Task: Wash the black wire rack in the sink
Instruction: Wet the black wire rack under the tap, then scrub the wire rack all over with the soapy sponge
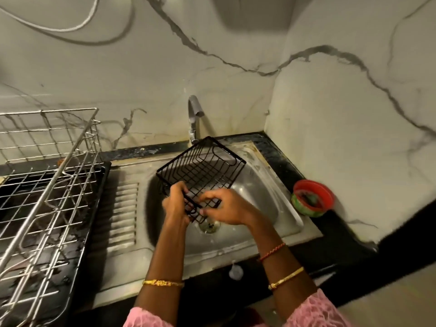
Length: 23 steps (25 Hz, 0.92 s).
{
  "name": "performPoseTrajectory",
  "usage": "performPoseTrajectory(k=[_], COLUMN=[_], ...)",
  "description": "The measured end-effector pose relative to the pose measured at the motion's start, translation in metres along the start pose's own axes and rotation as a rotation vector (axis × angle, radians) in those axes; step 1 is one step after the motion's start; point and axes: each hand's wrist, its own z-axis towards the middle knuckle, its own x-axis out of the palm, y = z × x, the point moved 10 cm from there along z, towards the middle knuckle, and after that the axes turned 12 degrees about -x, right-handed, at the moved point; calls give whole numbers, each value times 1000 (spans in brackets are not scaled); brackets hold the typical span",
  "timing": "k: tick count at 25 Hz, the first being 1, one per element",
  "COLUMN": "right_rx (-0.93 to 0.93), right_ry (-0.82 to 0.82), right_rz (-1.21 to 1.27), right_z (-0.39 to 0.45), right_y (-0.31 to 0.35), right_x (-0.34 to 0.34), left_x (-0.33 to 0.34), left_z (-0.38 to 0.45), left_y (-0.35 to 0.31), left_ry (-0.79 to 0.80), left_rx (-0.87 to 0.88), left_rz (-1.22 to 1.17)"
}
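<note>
At the centre of the frame, a black wire rack (203, 171) of square basket shape is held tilted over the stainless-steel sink basin (257, 197), its far corner reaching up toward the curved grey metal tap (194, 116). The left hand (175, 204) has its grip curled round the rack's near left edge, and the right hand (226, 208) pinches the near wires with bent fingers and thumb (both wrists carry gold bangles). Below the hands lies the round drain (208, 226). At the left of the frame a large silver wire dish rack (47, 185) stands on a black tray. At the right, on the dark worktop (283, 166), sits a red-rimmed round container (312, 197).
</note>
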Motion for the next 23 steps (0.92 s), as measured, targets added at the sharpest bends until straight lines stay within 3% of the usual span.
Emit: performPoseTrajectory(k=[2, 4, 6, 9, 12, 18, 23], right_rx=[64, 295, 605, 880, 842, 793, 750], right_ry=[-297, -579, -684, -468, -303, -355, -156], right_rz=[98, -69, -308, -365, -352, -285, -298], right_z=[-22, -63, -108, -134, -122, -115, -100], right_y=[-24, -77, -139, -208, -236, -240, -248], right_x=[-55, -120, -170, -181, -167, -185, -159], left_x=[-10, -19, -19, -18, -14, -10, -12], left_z=[10, 22, 31, 39, 46, 60, 63], left_y=[-1, 5, 14, 22, 21, 22, 32], left_ry=[-21, -39, -26, -46, -65, -83, -135], left_rx=[-19, -43, -73, -115, -96, -115, -122], left_rz=[-3, 0, -3, -18, -24, -27, -44])
